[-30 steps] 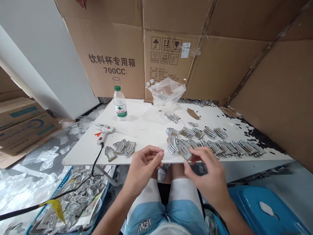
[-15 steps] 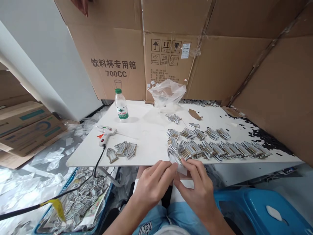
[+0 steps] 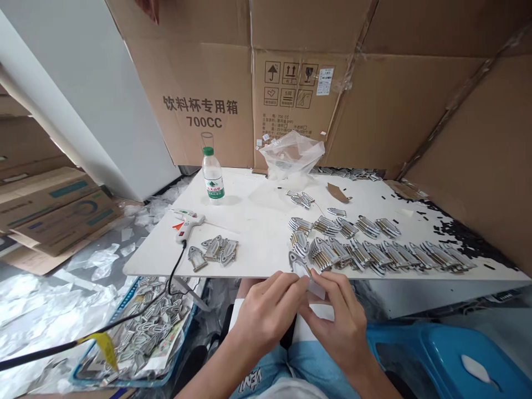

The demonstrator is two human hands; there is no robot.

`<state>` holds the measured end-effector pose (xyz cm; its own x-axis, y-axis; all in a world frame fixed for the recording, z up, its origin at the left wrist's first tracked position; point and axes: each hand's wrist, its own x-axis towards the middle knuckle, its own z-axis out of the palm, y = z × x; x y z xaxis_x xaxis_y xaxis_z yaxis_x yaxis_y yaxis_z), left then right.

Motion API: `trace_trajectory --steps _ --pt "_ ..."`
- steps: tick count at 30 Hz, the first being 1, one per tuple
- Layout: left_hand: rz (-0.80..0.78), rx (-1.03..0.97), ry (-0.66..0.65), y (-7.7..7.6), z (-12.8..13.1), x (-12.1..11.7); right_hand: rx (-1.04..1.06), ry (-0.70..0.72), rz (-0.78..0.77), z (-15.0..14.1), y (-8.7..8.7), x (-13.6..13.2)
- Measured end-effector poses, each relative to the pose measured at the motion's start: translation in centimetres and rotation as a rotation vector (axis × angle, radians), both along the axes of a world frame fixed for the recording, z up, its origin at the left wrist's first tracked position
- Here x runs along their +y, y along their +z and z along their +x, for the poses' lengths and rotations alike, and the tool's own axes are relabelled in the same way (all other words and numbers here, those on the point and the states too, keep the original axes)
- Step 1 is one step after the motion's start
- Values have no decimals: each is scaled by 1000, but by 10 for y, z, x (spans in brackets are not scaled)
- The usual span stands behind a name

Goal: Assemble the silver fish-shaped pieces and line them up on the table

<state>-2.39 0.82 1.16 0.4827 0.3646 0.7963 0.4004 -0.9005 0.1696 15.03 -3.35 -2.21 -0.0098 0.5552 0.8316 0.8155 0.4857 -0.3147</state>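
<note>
At the table's front edge, my left hand [image 3: 272,307] and my right hand [image 3: 343,318] are closed in pinches around one small arch-shaped metal piece [image 3: 296,261]. A translucent white slip of film [image 3: 317,289] shows between the fingers at its lower end; whether it is stuck to the piece I cannot tell. Fingertips hide the piece's lower part. Just beyond my right hand, stacks of similar silver-and-gold pieces [image 3: 376,255] line the table's front. A smaller pile of them [image 3: 214,250] lies on the left, away from my left hand.
The white table [image 3: 255,238] carries a glue gun [image 3: 187,226], a water bottle [image 3: 213,180], a clear plastic bag [image 3: 293,155] and scattered black bits [image 3: 465,235]. Below left stands a blue basket [image 3: 78,368] of metal pieces. A blue stool [image 3: 444,343] is at right. Cardboard [image 3: 203,72] walls the back.
The view has shifted slightly, so the table and its contents sit a little further right. Both hands keep their pinch on the metal piece, and more of the film shows.
</note>
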Motion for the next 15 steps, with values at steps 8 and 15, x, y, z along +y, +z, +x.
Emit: trace_trajectory --steps 8,15 --pt "-45 85 21 2 1 -2 -36 16 -5 2 -4 -2" --pt "-50 105 53 0 1 -5 -49 7 5 3 -5 -1"
